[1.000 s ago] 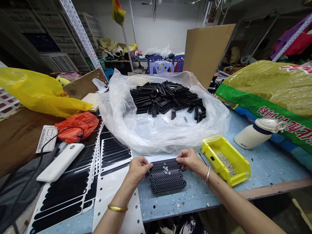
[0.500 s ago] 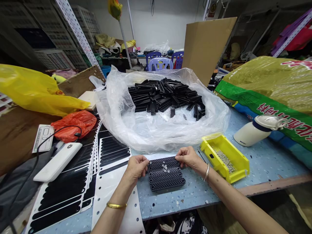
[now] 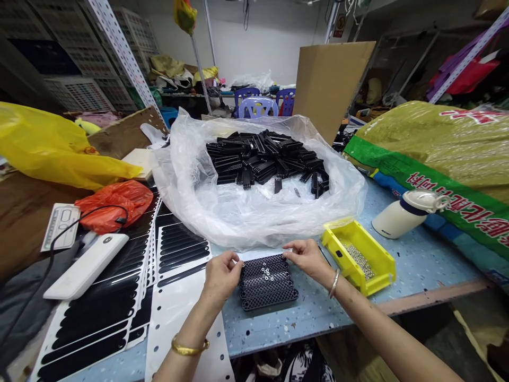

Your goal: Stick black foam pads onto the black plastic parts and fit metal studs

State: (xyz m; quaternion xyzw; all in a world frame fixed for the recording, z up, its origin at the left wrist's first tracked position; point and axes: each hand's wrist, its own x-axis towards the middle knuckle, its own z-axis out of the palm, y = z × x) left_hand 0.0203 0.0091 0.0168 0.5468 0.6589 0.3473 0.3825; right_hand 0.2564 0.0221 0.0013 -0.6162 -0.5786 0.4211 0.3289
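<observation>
Black plastic mesh strips (image 3: 268, 297) lie side by side on the blue speckled table (image 3: 262, 334), in a tight row directly between the two hands, where either hand can reach them. Small metal rings (image 3: 265, 273) sit in a little cluster on top of the row, near its middle. The right hand (image 3: 306, 260) is relaxed and half open, not clenched, with its fingertips (image 3: 287, 253) resting at the row's far right corner. The left hand (image 3: 222, 277) is loosely curled at the row's left end. From this head view the back of the hand hides its fingers, so I cannot tell whether it grips a strip or only sits against it.

Just right of the right hand, a yellow plastic bin (image 3: 382, 270) holds loose small metal parts (image 3: 360, 260), apparently kept close for easy reach. Ahead of both hands, a clear plastic bag (image 3: 199, 212) lies spread open around a heap of black strips (image 3: 262, 162), which leaves them exposed rather than wrapped. Left of the left hand lie stacked white sheets with black bars (image 3: 183, 249), and further left a white power bank (image 3: 85, 265).
</observation>
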